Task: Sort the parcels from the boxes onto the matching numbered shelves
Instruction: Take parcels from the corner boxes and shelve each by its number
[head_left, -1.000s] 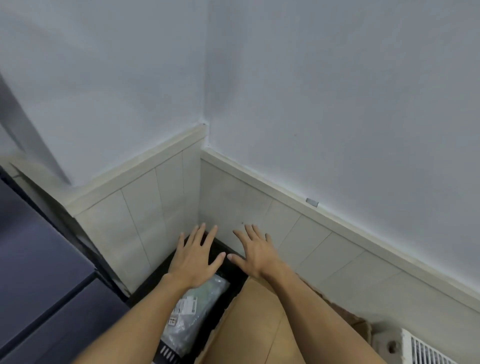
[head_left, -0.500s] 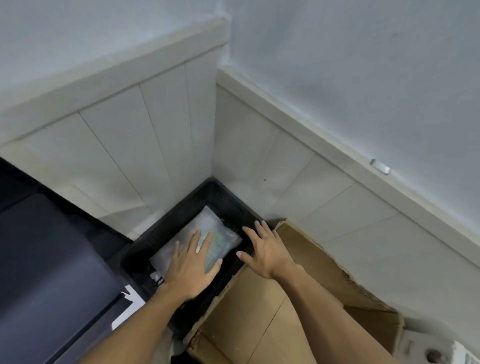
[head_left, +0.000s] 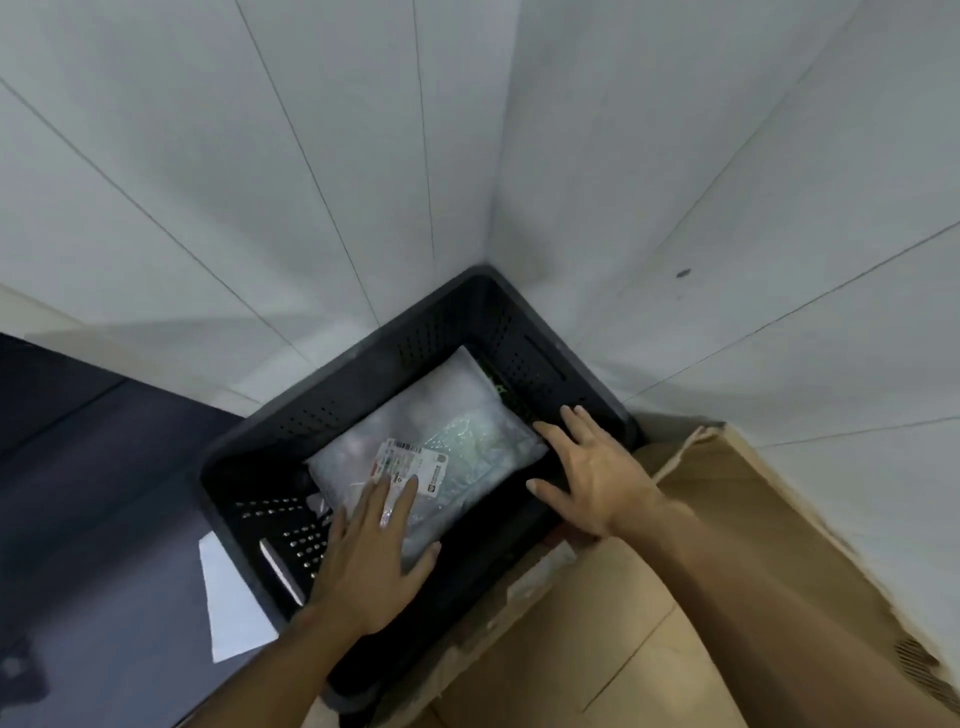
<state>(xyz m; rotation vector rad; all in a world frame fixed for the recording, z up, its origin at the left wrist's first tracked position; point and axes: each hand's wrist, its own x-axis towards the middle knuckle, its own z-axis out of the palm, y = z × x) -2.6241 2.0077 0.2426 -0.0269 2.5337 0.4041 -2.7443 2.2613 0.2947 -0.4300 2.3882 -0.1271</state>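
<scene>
Parcel (head_left: 441, 415): a clear plastic bag with a white printed label (head_left: 410, 460). It lies flat on the bottom of the black perforated crate (head_left: 311, 415) at the centre of the frame, in the corner of the tiled walls.

The left hand (head_left: 371, 566) lies flat over the parcel's near end, its straight fingers reaching the edge of the label and gripping nothing. The right hand (head_left: 597, 478) is spread open at the parcel's right edge, close to the crate's right wall; I cannot tell whether it touches the bag. A cardboard box (head_left: 597, 649) fills the lower right.

The film looks slick and loose, so a pinch on the wrapping alone could slip, or let the contents sag and drop back. The right hand has little room beside the wall, which may spoil its grip. Fingers over the label could hide the number, and the parcel would then reach the wrong shelf.
</scene>
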